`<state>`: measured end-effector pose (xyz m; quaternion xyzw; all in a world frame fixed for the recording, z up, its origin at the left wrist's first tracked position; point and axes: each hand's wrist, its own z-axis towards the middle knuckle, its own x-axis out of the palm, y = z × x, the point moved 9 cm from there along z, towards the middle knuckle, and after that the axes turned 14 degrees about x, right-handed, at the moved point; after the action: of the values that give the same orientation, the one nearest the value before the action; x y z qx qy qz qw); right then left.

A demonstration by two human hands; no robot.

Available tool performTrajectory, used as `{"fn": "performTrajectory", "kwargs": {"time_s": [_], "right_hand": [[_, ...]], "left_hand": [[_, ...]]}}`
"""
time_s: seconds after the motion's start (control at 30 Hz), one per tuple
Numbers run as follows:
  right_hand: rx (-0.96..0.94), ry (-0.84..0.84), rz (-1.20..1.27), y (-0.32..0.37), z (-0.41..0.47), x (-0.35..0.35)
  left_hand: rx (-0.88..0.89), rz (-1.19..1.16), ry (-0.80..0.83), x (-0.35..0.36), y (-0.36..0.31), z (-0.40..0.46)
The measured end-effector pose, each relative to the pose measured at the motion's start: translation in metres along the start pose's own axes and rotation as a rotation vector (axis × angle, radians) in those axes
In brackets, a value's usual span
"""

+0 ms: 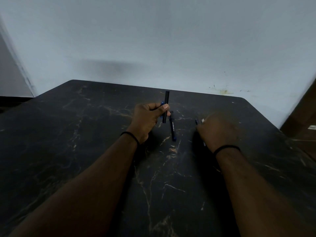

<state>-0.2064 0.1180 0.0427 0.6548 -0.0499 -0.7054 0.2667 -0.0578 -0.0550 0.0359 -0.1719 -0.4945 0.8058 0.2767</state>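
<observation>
My left hand (pixel 147 119) is curled round a thin black pen (pixel 166 103) held upright, with a bit of blue showing beside it at the fingers. Another black pen with a blue end (pixel 172 128) lies on the dark marbled table (pixel 85 134) just right of that hand. My right hand (pixel 218 131) is blurred, its back toward me, fingers curled; a small blue piece (pixel 196 121) and a pale bit peek out at its far side. What it holds is mostly hidden.
A pale wall (pixel 153 40) rises right behind the table's far edge. A brown wooden piece (pixel 301 124) stands at the right. Both wrists wear thin black bands.
</observation>
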Motion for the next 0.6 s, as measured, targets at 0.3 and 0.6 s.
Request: {"fn": "performTrajectory", "kwargs": {"time_s": [0.3, 0.6], "right_hand": [[-0.068, 0.014, -0.044, 0.012, -0.009, 0.004], [-0.153, 0.08, 0.005, 0.029, -0.017, 0.01]], "left_hand": [[0.023, 0.009, 0.006, 0.001, -0.001, 0.001], [0.057, 0.012, 0.017, 0.004, -0.002, 0.002]]}}
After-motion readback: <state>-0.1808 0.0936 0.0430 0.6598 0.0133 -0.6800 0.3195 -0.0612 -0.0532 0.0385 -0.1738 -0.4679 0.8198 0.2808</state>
